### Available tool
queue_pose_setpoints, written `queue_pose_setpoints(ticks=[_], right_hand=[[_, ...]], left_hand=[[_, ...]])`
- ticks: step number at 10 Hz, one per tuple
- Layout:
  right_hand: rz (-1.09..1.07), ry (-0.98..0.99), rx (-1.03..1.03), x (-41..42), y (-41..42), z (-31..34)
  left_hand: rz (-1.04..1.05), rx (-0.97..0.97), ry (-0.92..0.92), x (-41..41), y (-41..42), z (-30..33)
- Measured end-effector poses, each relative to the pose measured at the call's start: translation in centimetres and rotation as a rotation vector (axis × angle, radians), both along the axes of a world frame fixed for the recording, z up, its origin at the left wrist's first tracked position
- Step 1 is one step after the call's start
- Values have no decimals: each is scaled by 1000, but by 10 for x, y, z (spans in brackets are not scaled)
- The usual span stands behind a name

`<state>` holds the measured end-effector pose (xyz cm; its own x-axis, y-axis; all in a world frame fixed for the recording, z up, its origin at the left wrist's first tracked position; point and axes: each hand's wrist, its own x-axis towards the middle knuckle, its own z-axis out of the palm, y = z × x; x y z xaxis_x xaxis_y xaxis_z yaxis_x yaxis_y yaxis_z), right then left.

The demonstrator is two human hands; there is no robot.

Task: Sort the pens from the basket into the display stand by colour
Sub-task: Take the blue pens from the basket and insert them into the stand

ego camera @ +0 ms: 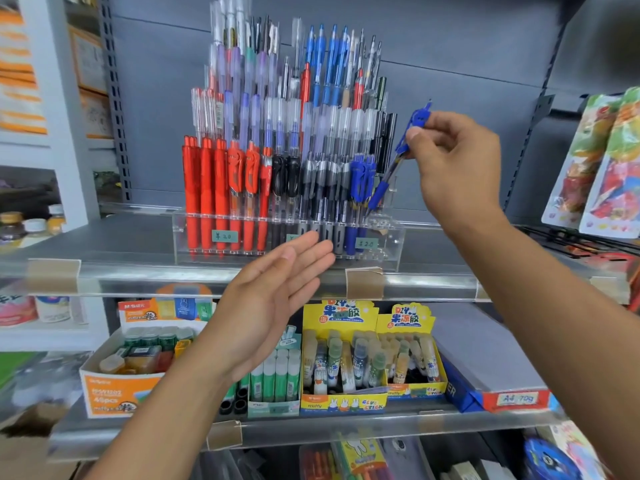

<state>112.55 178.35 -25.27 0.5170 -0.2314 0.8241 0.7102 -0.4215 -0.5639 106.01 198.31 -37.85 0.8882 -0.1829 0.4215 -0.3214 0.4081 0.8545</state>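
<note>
**Me:** Head view: my right hand (457, 164) pinches a blue pen (398, 157) by its clip end, thumb and forefinger closed on it. Pen is tilted, tip down, just right of the blue pens (360, 181) already in the front row of the display stand (287, 237). Tip sits near the stand's right end, over the bare acrylic holes.

**Peer:** Left hand?

**Me:** My left hand (273, 306) is flat, fingers straight, holding nothing. It hovers in front of the stand, below its front wall. Can't tell if it's touching the shelf edge (194, 278).

**Peer:** Basket?

**Me:** Not in view.

**Peer:** Risks?

**Me:** First one is angle. Pen is well off vertical; if I push down like this, the tip likely catches the hole rim and skids across the acrylic instead of dropping in.

**Peer:** And the grip?

**Me:** High, at the top only. Little control at the tip, so it can swing. A swing toward the stand knocks the neighbouring blue pens, and that row is packed tight.

**Peer:** Colour error?

**Me:** Unlikely in front: red, black, grey, blue run left to right and I'm at the blue end. Upper tiers are mixed though, so drifting upward could misfile it.

**Peer:** Stand tipping?

**Me:** Possible if I press hard on the right end. My left hand is close enough to steady the front wall. I judge straightening the pen first fixes most of this.
</note>
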Motion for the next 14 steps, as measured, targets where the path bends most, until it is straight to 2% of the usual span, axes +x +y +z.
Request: queue_pose_setpoints(ticks=[4,5,6,9,10,11,12,14], right_hand=[[-90,156,-214,5,5,-5],[-133,250,-359,7,8,-4],[-122,306,-390,7,10,-14],[-109,271,-290,-3,13,-25],[-135,146,-291,-20,18,-37],[-77,56,-359,-46,29,-59],[1,39,-372,-70,39,-82],[189,156,-278,-107,49,-129]], left_hand=[[7,-1,6,1,-1,0],[6,-9,15,1,-2,0],[1,-11,23,1,-3,0],[15,17,15,-5,-3,1],[130,109,-36,-10,-5,1],[353,276,-144,-15,-8,0],[493,376,-210,-23,-10,-4],[619,481,-268,-37,-7,-21]])
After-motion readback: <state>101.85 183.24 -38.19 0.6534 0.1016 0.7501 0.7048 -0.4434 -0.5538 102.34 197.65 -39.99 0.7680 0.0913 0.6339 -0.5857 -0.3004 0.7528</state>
